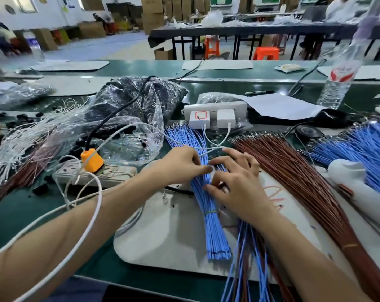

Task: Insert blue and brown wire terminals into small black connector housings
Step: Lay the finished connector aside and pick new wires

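Note:
A tied bundle of blue wires (213, 219) lies on a grey mat (174, 236), fanned out toward the back. My left hand (180, 164) pinches blue wires near the fan with thumb and forefinger. My right hand (234, 184) rests curled over the same bundle, its fingertips meeting the left; something small and dark shows under the fingers, but I cannot tell what it is. A big bundle of brown wires (298, 182) lies to the right. Small black housings (41, 189) are scattered at the left.
A plastic bag of black parts (137, 99) sits behind. A power strip with an orange plug (92, 161) and white cables (93, 205) lie left. A white adapter block (215, 114), more blue wires (363, 147), a white tool (359, 188) and a water bottle (339, 77) stand right.

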{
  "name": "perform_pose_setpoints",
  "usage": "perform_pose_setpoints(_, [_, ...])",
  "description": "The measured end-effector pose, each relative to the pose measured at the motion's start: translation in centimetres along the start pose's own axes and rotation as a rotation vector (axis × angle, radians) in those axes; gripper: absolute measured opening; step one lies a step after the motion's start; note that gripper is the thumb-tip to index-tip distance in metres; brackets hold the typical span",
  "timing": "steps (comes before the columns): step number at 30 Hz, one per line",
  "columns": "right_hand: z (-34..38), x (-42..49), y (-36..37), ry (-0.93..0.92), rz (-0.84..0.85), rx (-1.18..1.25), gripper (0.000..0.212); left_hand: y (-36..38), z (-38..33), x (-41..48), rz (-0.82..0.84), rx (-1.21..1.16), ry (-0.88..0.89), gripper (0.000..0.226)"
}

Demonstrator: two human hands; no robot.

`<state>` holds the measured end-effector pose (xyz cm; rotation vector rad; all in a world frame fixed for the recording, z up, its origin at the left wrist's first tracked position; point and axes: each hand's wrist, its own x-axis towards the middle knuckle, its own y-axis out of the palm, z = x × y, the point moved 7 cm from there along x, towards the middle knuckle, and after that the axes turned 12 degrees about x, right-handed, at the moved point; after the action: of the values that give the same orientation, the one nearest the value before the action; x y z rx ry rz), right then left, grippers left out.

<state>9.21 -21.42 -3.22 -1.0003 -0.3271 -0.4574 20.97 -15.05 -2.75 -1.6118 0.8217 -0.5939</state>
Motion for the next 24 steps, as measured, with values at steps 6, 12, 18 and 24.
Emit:
perform_pose_setpoints(6, [-0.9, 0.0, 0.4, 0.033, 0.023, 0.154, 0.019, 1.3, -0.5, 1.4, 0.092, 0.005, -0.097, 0.033])
perform_pose_setpoints(12, [-1.3, 0.0, 0.7, 0.073, 0.075, 0.29, 0.019, 0.7, 0.1, 0.9, 0.099, -0.052, -0.123, 0.04])
perform_pose_setpoints(18, [-0.4, 0.0, 0.6, 0.024, 0.102, 0.304, 0.012, 0.8, -0.4, 0.5, 0.166, -0.088, -0.116, 0.046])
perform_pose_setpoints(24, [-0.5, 0.0, 0.3, 0.045, 0.047, 0.352, 0.011, 1.4, -0.1, 0.1, 0.203, -0.396, -0.166, 0.037])
